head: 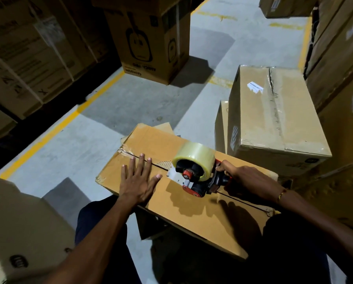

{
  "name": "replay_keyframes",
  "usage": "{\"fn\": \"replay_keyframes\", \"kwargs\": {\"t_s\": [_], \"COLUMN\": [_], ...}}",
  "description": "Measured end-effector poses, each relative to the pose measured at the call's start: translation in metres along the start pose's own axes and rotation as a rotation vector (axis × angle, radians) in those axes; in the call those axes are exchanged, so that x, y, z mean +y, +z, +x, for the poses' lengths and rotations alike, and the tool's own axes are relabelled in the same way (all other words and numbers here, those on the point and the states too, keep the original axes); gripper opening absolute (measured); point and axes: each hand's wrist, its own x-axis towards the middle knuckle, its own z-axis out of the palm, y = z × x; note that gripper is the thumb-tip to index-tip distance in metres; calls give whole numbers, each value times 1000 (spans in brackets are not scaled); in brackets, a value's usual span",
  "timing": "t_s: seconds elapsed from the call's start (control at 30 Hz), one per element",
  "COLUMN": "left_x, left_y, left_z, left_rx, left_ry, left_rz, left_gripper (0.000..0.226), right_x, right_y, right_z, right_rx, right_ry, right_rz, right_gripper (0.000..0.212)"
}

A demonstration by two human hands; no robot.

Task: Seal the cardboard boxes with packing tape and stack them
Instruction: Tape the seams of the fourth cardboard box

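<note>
While your left hand (137,181) lies flat with straight fingers on the box (183,193) in front of you, your right hand (247,178) grips the tape gun (200,177), which sits on the box's middle seam. A taped box (274,117) stands nearby.

We see a plain tan cardboard box (192,203), a red-and-black tape dispenser (204,181) with a pale yellowish clear tape roll (194,158), a gold bangle (281,195), a grey floor (130,103) with yellow lines (69,119), a brown printed box (151,42) with black graphics
</note>
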Motion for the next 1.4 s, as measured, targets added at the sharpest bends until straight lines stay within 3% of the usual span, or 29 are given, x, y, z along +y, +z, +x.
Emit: {"fn": "replay_keyframes", "kwargs": {"t_s": [0.17, 0.3, 0.43, 0.6, 0.9, 1.03, 1.23, 1.4], "left_x": [41, 64, 54, 55, 70, 79, 76, 79], "left_y": [9, 22, 16, 11, 9, 10, 4, 3], "left_z": [-16, -24, -21, -17, -14, -14, -13, -10], "left_rx": [-11, -28, -42, -14, 120, 99, 63, -3], "left_ry": [129, 286, 329, 305, 210, 135, 167, 177], "left_rz": [37, 77, 46, 25, 52, 9, 94, 158], "left_gripper": [92, 77, 64, 76, 52, 56, 49, 49], "right_x": [0, 0, -2, -5, -10, -11, -9, 11], "right_y": [5, 9, 11, 7, -14, -12, -30, -39], "right_z": [9, 10, 11, 13, 16, 15, 1, -34], "right_rx": [-36, -32, -16, 39, 95, 84, 65, -32], "right_ry": [9, -5, -23, -76, -128, -137, -122, 49], "right_rz": [-20, -24, -12, 12, 67, 63, 76, 49], "right_gripper": [54, 56, 57, 57, 52, 54, 60, 63]}}
